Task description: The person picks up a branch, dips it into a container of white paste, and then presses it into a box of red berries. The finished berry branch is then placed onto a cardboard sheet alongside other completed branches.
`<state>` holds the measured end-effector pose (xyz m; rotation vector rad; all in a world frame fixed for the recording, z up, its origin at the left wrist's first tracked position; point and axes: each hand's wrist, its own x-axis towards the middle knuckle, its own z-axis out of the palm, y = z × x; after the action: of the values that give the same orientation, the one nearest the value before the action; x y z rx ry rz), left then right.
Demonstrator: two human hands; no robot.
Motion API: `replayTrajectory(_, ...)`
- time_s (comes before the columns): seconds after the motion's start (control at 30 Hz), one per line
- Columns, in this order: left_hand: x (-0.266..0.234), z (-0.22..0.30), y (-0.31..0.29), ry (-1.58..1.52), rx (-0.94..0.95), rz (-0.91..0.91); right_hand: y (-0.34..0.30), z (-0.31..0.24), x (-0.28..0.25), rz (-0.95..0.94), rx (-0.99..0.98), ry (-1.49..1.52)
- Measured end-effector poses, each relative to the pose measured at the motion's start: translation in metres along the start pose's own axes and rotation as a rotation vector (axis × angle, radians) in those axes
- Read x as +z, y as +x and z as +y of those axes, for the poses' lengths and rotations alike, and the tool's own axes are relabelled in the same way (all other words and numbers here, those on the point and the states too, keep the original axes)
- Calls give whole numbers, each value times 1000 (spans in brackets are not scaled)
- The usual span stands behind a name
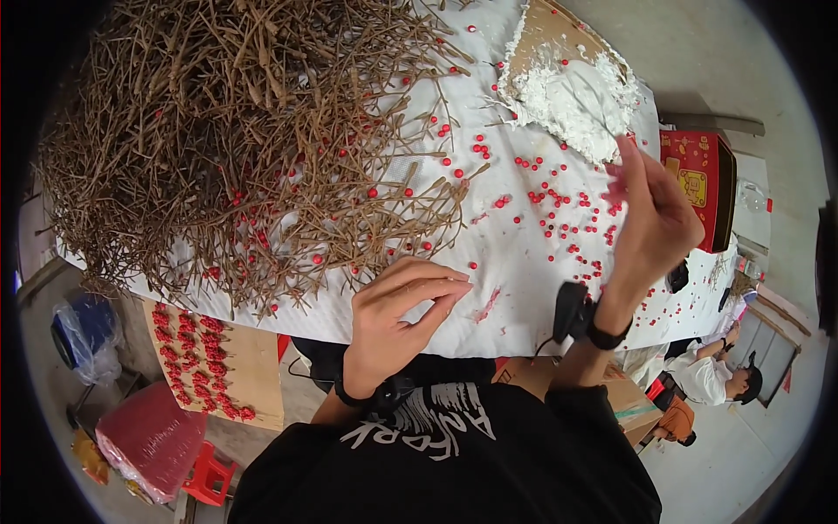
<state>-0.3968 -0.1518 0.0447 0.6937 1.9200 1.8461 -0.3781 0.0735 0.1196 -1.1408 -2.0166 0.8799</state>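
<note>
My left hand (406, 306) hovers by the table's near edge, thumb and fingertips pressed together; whatever may be in the pinch is too small to make out. My right hand (653, 214) is raised at the near side of a mound of white paste (576, 109), its thumb and finger pinched. A thin, blurred line crosses the paste toward those fingertips, with a red smear below them, so what it holds is unclear. Loose red berry-like beads (559, 199) lie scattered between the hands. Left of them spreads a large heap of brown branched twigs (253, 131).
The paste sits on a cardboard sheet (543, 39) on the white-covered table (497, 314). A red box (698, 188) stands at the right. Rows of red bead clusters rest on a cardboard board (262, 375) at lower left, near a red stool (208, 474). Two people are at far right.
</note>
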Motion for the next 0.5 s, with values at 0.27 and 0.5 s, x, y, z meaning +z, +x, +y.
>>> replayTrajectory(0.27,0,1,1,-9,-14,-1,-11,24,16,-216,-215,-208)
replayTrajectory(0.5,0,1,2,12,-5,-14,-31,25,-2,-348,-51,-183)
